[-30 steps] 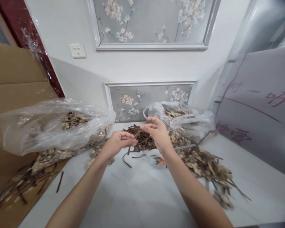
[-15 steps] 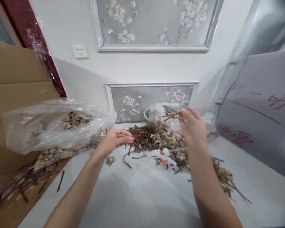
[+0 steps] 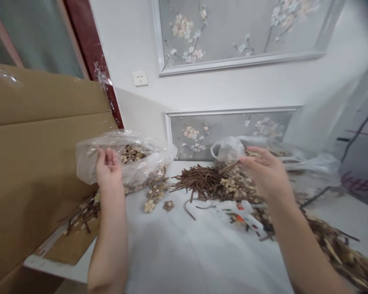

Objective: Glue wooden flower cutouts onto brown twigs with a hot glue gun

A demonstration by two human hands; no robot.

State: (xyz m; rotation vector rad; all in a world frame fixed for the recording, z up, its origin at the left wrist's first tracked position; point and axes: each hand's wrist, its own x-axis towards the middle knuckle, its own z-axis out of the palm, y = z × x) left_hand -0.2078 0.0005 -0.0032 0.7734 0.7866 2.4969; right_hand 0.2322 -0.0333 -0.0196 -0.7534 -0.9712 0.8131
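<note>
My right hand [image 3: 266,169] pinches a few thin brown sticks [image 3: 228,168] above a heap of dried pieces. At the mouth of a clear plastic bag [image 3: 88,163] on the left is my left hand [image 3: 108,167], palm up, with its fingers loosely curled and nothing seen in them. Small wooden-looking flower pieces [image 3: 132,154] fill that bag. Between the hands lies a pile of brown sticks [image 3: 199,179]. A white glue gun [image 3: 241,208] with an orange trigger rests on the table below my right hand.
A tall cardboard box [image 3: 46,163] stands at the left. Two loose flowers, one pale [image 3: 149,206] and one darker [image 3: 168,205], lie on the white table [image 3: 178,253]. Another plastic bag [image 3: 313,165] sits at the back right. More dried stems [image 3: 340,245] spread at the right.
The view has turned left. My left hand has moved left from beside the stick pile to the left bag and turned palm up. My right hand has lowered, still holding the sticks.
</note>
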